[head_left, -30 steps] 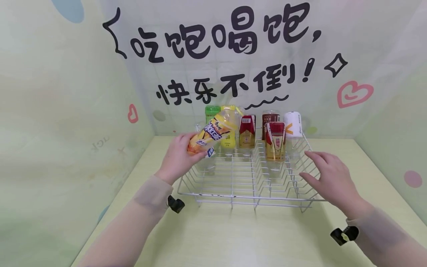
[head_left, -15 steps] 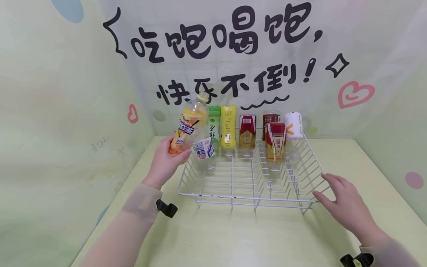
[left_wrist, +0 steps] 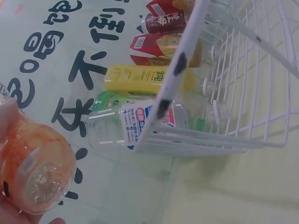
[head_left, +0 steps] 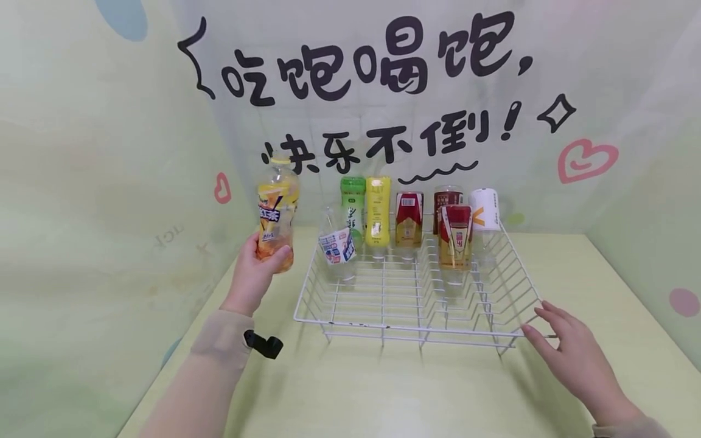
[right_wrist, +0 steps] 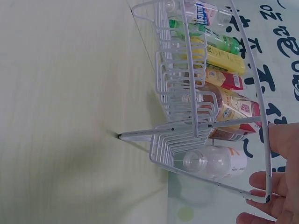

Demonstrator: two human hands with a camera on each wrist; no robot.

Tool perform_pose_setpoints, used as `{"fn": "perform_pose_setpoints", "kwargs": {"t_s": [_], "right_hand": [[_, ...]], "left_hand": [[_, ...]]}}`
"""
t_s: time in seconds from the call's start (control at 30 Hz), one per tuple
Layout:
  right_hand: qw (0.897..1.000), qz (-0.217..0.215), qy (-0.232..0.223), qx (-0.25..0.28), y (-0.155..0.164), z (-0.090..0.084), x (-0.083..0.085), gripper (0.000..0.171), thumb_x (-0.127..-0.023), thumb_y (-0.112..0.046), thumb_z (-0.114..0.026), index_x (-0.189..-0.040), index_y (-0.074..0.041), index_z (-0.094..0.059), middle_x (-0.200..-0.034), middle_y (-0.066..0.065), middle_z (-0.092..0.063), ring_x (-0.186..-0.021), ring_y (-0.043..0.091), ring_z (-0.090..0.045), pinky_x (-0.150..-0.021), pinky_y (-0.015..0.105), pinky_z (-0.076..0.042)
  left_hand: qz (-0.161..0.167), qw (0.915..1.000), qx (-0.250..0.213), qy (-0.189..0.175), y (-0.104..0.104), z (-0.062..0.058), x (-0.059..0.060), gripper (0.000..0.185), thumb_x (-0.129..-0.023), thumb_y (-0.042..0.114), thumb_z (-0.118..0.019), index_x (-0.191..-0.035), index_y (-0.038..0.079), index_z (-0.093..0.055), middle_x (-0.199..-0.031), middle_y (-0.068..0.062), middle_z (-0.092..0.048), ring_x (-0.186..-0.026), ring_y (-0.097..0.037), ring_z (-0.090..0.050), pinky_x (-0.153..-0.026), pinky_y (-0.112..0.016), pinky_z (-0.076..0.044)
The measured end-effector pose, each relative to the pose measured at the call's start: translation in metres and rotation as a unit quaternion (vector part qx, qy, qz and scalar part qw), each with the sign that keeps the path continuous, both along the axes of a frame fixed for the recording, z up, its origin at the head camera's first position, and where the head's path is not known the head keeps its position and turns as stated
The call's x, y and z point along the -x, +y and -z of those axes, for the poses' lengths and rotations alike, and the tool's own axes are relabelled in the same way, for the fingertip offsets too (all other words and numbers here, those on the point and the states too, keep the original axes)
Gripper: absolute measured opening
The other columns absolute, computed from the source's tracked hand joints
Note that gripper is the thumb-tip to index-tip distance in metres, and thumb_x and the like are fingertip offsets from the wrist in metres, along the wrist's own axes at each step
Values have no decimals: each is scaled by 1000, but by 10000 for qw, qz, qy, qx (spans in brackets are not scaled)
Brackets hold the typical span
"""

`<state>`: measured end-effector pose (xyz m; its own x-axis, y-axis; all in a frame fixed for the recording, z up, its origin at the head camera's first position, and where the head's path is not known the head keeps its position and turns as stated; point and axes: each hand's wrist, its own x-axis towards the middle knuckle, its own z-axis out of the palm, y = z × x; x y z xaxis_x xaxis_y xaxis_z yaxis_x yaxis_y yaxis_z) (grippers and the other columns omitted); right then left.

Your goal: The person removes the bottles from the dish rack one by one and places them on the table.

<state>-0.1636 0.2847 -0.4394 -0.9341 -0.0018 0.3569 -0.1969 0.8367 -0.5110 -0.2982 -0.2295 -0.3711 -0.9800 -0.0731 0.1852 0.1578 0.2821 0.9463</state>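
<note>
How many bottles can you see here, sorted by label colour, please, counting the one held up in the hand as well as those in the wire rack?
Orange, held upright by the left hand: 1
Clear with blue-and-white label: 1
Green: 1
Yellow: 1
Red and gold: 2
Dark red-brown: 1
White: 1
Total: 8 bottles, 7 of them in the wire rack, whose corner the right hand touches.

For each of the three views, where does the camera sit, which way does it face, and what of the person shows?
Head: high, facing forward and down at the wire rack; both forearms, left hand, right hand.
Left wrist: low, looking up along the orange bottle toward the rack; only fingers.
Right wrist: turned sideways, along the rack's right rim; fingers on it.
All views share the rack and its bottles.
</note>
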Motion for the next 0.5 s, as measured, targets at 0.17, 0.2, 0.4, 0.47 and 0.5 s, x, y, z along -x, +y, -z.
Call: {"fn": "perform_pose_setpoints", "kwargs": {"t_s": [0.17, 0.2, 0.4, 0.47, 0.5], "right_hand": [[10000, 23, 17, 13, -1, 2, -1, 53, -96, -32, -59, -126, 11, -53, -139, 31, -42, -119, 56, -38, -86, 67, -36], [10000, 33, 22, -1, -1, 3, -1, 53, -96, -32, -59, -126, 11, -53, -139, 31, -42, -119, 55, -39, -86, 66, -36], [10000, 79, 30, 5, -2, 4, -2, 52, -96, -31, -59, -126, 10, -53, -140, 30, -43, -119, 55, -38, -86, 65, -37], [9999, 79, 66, 26, -3, 4, -2, 51, -96, -31, -60, -126, 10, -54, -139, 31, -43, -119, 55, -38, -86, 65, -36], [9999, 82, 82, 28, -3, 4, -2, 51, -95, -30, -60, -126, 10, -54, -139, 31, -43, -119, 55, -38, -86, 65, -36]], "left_hand": [[-127, 9993, -208, -267, -8, 9, 7, 81, -86, 46, -69, -147, 14, -28, -139, -8, -44, -121, -24, -47, -104, -44, -39], [-153, 9990, -253, -324, -9, 11, 8, 82, -85, 46, -69, -148, 14, -27, -140, -8, -42, -122, -25, -46, -105, -45, -38], [-157, 9978, -517, -390, -13, 21, 21, 82, -87, 44, -68, -148, 13, -25, -143, -8, -40, -125, -24, -44, -107, -43, -36], [-152, 9977, -542, -378, -14, 25, 26, 81, -87, 43, -69, -148, 13, -25, -142, -8, -41, -125, -24, -45, -107, -43, -36], [-159, 9977, -524, -390, -15, 27, 28, 82, -86, 43, -69, -148, 13, -25, -142, -9, -41, -125, -24, -45, -107, -43, -36]]}}
